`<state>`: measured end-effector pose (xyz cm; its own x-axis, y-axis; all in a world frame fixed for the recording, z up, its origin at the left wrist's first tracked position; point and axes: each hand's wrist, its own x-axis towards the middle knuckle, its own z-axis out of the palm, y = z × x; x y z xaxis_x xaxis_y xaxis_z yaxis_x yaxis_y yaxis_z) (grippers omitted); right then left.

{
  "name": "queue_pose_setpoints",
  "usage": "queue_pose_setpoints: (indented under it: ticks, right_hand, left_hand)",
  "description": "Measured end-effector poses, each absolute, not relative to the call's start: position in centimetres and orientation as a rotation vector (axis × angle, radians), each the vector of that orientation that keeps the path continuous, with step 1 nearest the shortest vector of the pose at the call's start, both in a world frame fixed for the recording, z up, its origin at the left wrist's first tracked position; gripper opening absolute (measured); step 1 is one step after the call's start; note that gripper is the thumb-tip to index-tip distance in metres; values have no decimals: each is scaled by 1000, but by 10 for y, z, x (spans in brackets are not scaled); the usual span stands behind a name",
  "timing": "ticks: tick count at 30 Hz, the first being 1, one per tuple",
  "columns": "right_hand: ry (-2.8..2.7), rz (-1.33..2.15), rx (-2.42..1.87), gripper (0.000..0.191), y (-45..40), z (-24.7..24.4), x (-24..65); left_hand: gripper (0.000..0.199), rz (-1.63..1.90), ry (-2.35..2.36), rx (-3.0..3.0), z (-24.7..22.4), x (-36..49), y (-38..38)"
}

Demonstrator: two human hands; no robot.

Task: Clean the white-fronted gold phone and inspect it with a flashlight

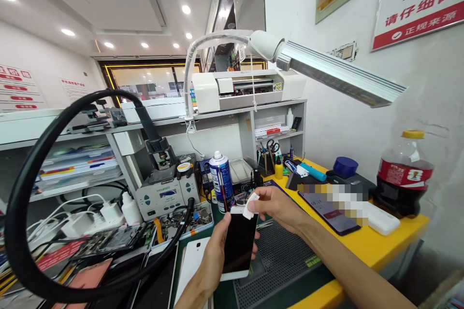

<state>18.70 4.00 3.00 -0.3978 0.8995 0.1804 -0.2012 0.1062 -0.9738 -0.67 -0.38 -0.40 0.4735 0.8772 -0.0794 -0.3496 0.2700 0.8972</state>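
My left hand (213,256) is wrapped round a white-framed phone (239,244) with a dark screen, its fingertips showing at the right edge. At the phone's top right corner, my right hand (271,205) pinches a small white piece (251,206), which looks like paper or cloth, against the glass. Below the phone lies a dark perforated mat (279,260). A white phone or back cover (192,263) rests on the bench behind my left wrist.
A blue spray can (221,181) and a tray of small parts (203,219) stand beyond the hands. A black hose (18,203) loops at left. On the yellow tabletop (384,246) are another phone (328,210) and a cola bottle (404,174). A lamp (340,75) hangs above.
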Motion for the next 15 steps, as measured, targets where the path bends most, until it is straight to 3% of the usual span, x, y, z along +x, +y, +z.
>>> queue_pose_setpoints:
  ticks: [10, 15]
  right_hand:
    - [-1561, 1279, -816, 39, 29, 24, 159]
    - [-1651, 1432, -615, 37, 31, 30, 175]
  left_hand:
    - [75, 998, 730, 1007, -13, -2, -1]
    - [72, 997, 754, 1043, -14, -5, -1]
